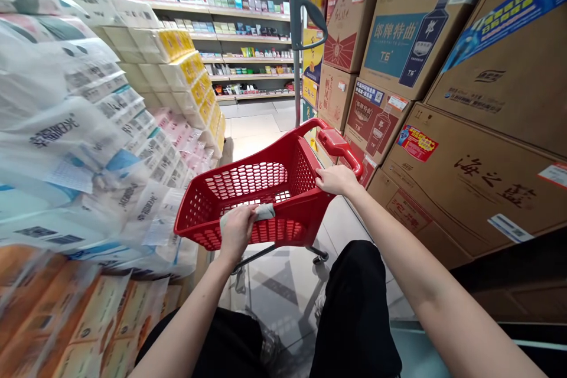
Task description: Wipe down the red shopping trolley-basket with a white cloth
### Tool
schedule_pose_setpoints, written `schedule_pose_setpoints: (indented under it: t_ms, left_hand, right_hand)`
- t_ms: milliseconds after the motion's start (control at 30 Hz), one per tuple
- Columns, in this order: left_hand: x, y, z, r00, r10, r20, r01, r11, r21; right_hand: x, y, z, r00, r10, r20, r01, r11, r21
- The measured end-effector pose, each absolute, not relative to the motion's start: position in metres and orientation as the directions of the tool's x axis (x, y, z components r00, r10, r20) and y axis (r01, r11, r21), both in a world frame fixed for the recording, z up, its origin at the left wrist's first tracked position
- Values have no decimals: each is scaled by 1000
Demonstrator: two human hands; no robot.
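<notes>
My left hand (237, 233) is closed on a soft grey cloth or packet (247, 214), which lies across the near rim of a red plastic shopping cart basket (301, 174). I cannot tell exactly what the grey item is. My right hand (336, 180) grips the basket's right rim, just below its red handle (339, 147). The mesh floor of the basket shows through the openings, and a small caster (319, 257) is visible beneath it.
Plastic-wrapped tissue packs (110, 147) are stacked high on the left, and large printed cardboard cartons (465, 147) on the right. Stocked shelves (248, 29) stand ahead beside a metal pole (295, 41). My black-trousered legs (354, 313) stand on the tiled floor (283, 289).
</notes>
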State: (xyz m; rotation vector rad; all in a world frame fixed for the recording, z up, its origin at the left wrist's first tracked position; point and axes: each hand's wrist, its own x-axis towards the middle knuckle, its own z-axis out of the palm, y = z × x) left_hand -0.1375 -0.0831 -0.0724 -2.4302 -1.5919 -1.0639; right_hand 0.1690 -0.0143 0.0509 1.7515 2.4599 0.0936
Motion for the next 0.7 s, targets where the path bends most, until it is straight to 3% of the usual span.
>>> schedule_pose_setpoints:
  t_ms: [400,700]
  left_hand:
    - [-57,-73,-62,424,680,599,772,-617,153]
    - [-45,-81,-70,392,699,597,844,-531,68]
  right_hand:
    - [165,-15,52,-319,946,-57,937,324,133]
    - [161,-18,53,-310,949,-63,938,316,145]
